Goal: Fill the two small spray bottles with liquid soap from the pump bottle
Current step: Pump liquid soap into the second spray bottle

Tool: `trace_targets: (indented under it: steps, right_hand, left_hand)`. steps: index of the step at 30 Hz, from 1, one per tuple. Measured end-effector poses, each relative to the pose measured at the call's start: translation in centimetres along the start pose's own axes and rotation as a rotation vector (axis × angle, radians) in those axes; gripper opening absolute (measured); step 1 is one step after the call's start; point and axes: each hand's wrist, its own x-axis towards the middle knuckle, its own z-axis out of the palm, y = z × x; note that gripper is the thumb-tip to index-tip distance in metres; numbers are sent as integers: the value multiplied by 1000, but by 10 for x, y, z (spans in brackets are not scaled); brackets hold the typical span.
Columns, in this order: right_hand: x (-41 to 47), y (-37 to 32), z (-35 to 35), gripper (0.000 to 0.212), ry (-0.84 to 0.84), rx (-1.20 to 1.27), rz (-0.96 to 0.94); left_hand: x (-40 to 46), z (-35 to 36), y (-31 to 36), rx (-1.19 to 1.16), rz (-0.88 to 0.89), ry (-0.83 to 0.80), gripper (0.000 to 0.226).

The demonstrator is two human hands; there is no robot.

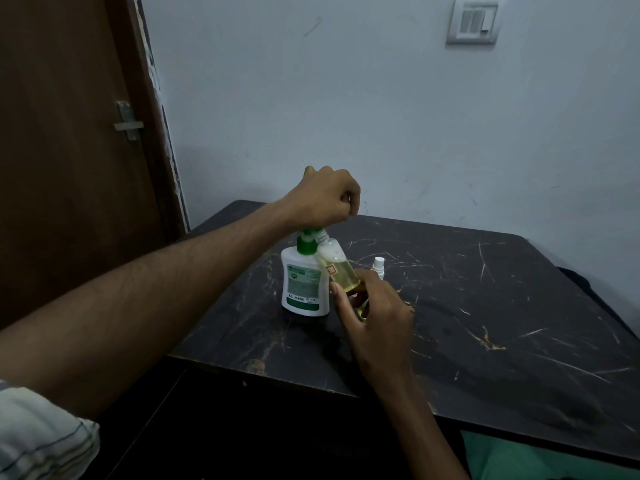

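A white pump bottle (304,285) with a green collar stands upright near the left part of the dark table (485,323). My left hand (323,199) is a closed fist resting on top of its pump head, which is hidden under the hand. My right hand (375,313) grips a small clear spray bottle (341,270) by its lower part, tilted so its open neck leans against the pump's spout. Yellowish liquid fills much of it, with foam above. A white spray cap or second small bottle (378,266) stands just behind my right hand, mostly hidden.
The table has a dark marbled top with pale veins and stands against a pale wall. A brown door (69,150) with a metal latch is at the left. A switch plate (472,22) hangs on the wall. Green fabric (536,459) shows below the table's front edge.
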Motion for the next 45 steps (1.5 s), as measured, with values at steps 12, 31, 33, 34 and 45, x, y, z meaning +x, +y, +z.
trace_targets:
  steps: [12, 31, 33, 34, 45]
  right_hand:
    - [0, 0, 0, 28, 11, -10, 5]
    - [0, 0, 0, 29, 13, -16, 11]
    - [0, -1, 0, 31, 16, -13, 8]
    - [0, -1, 0, 32, 14, -12, 9]
    - [0, 1, 1, 28, 11, -18, 21]
  left_hand:
    - [-2, 1, 1, -7, -23, -8, 30]
    - [-3, 4, 1, -43, -49, 12, 30]
    - [-4, 5, 1, -47, -56, 10, 30]
    - [-4, 4, 0, -49, -57, 11, 30]
    - [-2, 5, 0, -44, -58, -4, 28]
